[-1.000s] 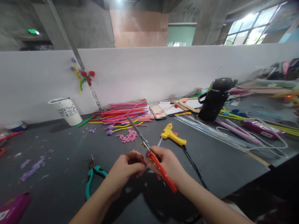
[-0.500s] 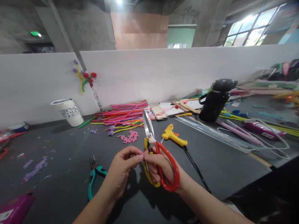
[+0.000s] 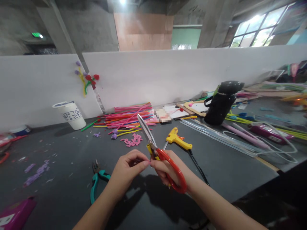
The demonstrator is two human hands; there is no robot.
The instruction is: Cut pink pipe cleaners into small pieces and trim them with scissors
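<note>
My right hand (image 3: pixel 165 167) is wrapped round scissors (image 3: pixel 146 130) with one red and one yellow handle. Their blades point up and to the left and lie nearly together. My left hand (image 3: pixel 130 167) pinches a small pink piece (image 3: pixel 149 162) between thumb and forefinger, mostly hidden by the fingertips. The fingertips of both hands meet there, below the blades. Beyond them lies a small pile of cut pink pieces (image 3: pixel 131 140) on the dark table. Teal-handled pliers (image 3: pixel 95 182) rest left of my left forearm.
A yellow glue gun (image 3: pixel 177 139) with a black cord lies right of the scissors. Behind are a bundle of coloured pipe cleaners (image 3: pixel 129 118), a white cup (image 3: pixel 72 115) and a black jug (image 3: pixel 222 103). Clear sticks (image 3: pixel 216 135) lie at the right, purple fuzzy scraps (image 3: pixel 37 174) at the left.
The scissors have tilted over to the left and their blades have come closer together. My right hand has turned with them. Both hands' fingertips have shifted slightly to the right.
</note>
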